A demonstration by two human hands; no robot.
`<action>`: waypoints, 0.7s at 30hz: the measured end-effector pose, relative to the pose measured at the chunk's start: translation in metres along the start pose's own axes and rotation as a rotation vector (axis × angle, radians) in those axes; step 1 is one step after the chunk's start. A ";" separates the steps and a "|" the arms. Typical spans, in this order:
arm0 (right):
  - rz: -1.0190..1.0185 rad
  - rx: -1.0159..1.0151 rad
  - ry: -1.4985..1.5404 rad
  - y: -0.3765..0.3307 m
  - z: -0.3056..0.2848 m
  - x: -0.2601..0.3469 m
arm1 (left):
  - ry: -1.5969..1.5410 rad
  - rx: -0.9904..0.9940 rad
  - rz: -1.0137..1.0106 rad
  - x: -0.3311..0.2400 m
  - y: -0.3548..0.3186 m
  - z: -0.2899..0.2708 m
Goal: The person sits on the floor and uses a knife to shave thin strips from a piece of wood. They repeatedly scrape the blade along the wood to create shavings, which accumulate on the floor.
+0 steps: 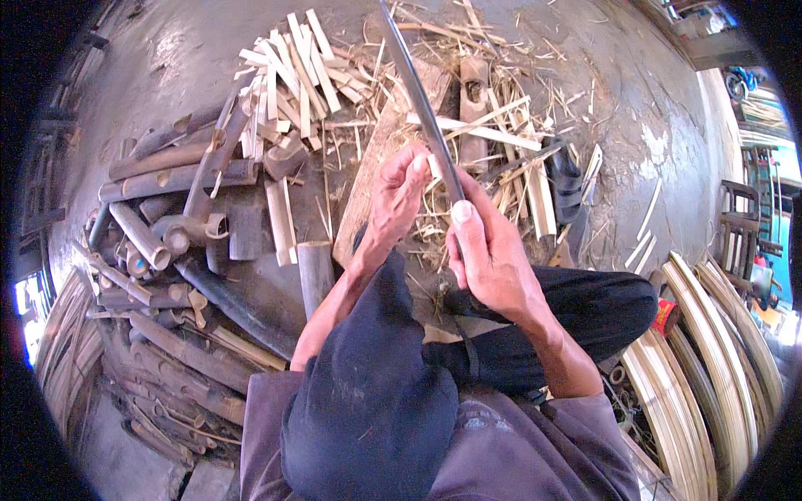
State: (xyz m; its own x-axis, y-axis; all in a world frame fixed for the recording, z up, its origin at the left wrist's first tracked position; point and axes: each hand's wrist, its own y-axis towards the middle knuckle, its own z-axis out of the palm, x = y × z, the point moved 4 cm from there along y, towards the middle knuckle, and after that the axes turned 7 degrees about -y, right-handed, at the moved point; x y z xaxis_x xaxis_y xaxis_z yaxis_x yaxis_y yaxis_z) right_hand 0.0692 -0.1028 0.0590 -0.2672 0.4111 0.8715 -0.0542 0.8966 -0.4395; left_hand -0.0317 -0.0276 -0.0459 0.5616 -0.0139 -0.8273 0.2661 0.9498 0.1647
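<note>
My right hand (494, 255) is wrapped round the lower end of a long knife (422, 104), thumb laid along it. The narrow dark blade slants away up and to the left, past the picture's top edge. Beside the blade, my left hand (396, 194) pinches a short pale bamboo strip (434, 167) between thumb and fingers; most of the strip is hidden by the hand and blade. Beneath the hands lies a worn wooden board (365, 196). A pale split strip (493, 135) rests across the shavings just beyond my right hand.
Cut bamboo strips (296, 71) are heaped at the far left of the board. Dark bamboo tubes (180, 179) pile up on the left. Long split bamboo lengths (677, 409) are bundled at the right. Shavings (510, 188) litter the floor (643, 108). My bent legs (568, 321) frame the work.
</note>
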 end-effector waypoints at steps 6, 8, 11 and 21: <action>-0.105 0.041 -0.040 -0.001 0.001 0.007 | -0.040 0.057 0.053 -0.002 0.000 -0.005; -0.039 0.058 -0.030 0.002 0.003 0.004 | 0.020 0.029 0.025 0.005 -0.002 -0.010; -0.046 0.061 -0.030 0.003 0.006 0.007 | -0.002 0.027 0.046 -0.001 -0.002 -0.010; -0.186 0.019 -0.037 0.012 0.006 0.009 | 0.065 -0.090 0.003 -0.007 0.002 -0.008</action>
State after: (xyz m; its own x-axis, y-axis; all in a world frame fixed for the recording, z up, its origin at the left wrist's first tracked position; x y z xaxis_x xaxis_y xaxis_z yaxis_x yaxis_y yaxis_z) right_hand 0.0605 -0.0896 0.0605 -0.2859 0.2322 0.9297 -0.1237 0.9531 -0.2761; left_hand -0.0417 -0.0227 -0.0443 0.5095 0.0064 -0.8604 0.1913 0.9741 0.1205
